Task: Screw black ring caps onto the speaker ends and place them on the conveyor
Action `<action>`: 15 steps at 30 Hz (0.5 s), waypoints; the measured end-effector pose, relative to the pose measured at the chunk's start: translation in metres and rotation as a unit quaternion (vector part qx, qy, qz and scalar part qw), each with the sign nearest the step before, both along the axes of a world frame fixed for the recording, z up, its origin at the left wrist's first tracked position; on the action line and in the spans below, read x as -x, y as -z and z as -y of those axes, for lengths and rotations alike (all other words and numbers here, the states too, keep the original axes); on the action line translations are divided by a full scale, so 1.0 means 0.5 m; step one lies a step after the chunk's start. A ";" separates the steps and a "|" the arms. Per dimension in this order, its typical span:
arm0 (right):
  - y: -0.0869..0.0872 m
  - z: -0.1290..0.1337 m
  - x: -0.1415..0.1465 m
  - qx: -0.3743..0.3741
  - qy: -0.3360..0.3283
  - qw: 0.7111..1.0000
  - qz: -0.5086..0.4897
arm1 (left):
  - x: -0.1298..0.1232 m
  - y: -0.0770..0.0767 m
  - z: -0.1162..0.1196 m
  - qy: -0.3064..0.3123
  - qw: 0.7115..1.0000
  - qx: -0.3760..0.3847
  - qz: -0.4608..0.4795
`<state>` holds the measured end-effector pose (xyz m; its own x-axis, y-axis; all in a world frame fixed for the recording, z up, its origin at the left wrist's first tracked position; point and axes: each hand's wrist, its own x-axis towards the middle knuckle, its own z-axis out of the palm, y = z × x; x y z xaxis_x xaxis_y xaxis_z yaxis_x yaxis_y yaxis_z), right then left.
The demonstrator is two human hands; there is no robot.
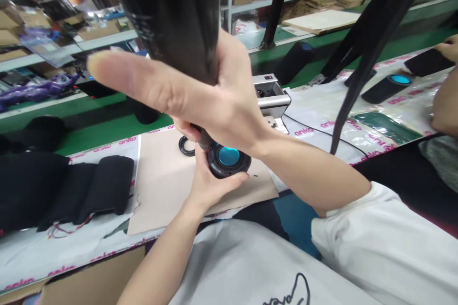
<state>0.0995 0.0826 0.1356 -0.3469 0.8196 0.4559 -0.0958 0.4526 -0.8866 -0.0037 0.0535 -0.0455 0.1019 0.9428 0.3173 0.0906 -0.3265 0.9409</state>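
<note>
While the left hand (211, 186) clamps the round speaker part (229, 159) steady in its fingers, the right hand (222, 105) grips the electric screwdriver (179, 19) aimed at it.

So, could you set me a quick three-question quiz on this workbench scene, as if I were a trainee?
1. Which hand, left or right, holds the round black part with the blue centre?
2. True or false: a flat black ring lies on the beige sheet beside that part.
3. What long black tool does the other hand grip?

Key:
1. The left hand.
2. True.
3. A black electric screwdriver, gripped in the right hand.
</note>
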 end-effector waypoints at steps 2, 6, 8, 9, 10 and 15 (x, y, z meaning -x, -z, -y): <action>-0.005 0.005 0.004 0.014 -0.004 0.999 -0.041 | 0.000 0.002 0.003 -0.004 1.000 0.006 0.005; -0.003 0.014 0.008 0.056 -0.005 0.995 -0.083 | 0.001 -0.002 0.002 0.001 1.000 0.004 0.006; 0.003 0.010 0.007 0.068 -0.041 0.993 -0.083 | 0.003 -0.001 0.001 0.008 1.000 -0.002 0.015; 0.006 0.006 0.006 0.070 -0.064 0.992 -0.086 | 0.005 0.003 0.001 0.012 1.000 -0.005 0.016; 0.007 0.002 0.004 0.067 -0.080 0.990 -0.092 | 0.006 0.010 0.004 0.018 1.000 -0.007 0.011; -0.005 0.008 -0.060 -0.002 0.032 0.981 -0.191 | 0.035 0.052 0.035 0.022 0.999 -0.004 -0.033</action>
